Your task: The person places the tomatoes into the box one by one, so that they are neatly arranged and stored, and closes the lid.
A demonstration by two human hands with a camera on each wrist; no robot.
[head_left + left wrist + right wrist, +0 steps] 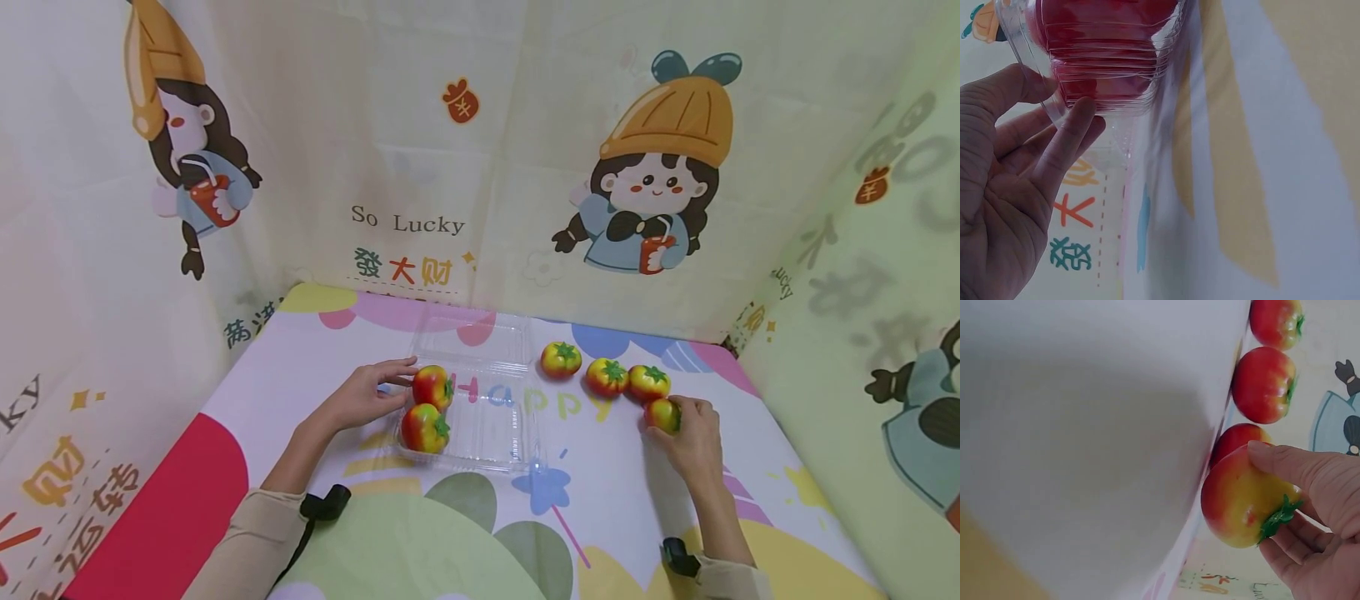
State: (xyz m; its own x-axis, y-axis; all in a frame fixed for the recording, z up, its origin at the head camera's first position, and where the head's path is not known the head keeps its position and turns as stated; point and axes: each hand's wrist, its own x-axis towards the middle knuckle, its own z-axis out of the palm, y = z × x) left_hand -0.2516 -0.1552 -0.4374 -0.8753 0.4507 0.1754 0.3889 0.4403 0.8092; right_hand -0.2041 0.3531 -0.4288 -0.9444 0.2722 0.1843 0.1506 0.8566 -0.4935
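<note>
At the right of the head view, my right hand [697, 437] pinches a red-and-yellow persimmon [663, 416] with a green leafy top. The right wrist view shows thumb and fingers around this persimmon [1241, 500]. My left hand [371, 394] holds the left edge of a clear plastic box [491, 461]. Close up, the left thumb and fingers [1075, 128] pinch the box's rim. Inside the box, two persimmons, one at the back [431, 387] and one at the front [424, 428], sit along its left side. Its clear lid [472, 337] lies folded back.
Three more persimmons stand on the printed tablecloth, a left one [560, 360], a middle one [606, 378] and a right one [648, 382], right of the box. Printed cloth walls [510, 167] surround the table at the back and sides.
</note>
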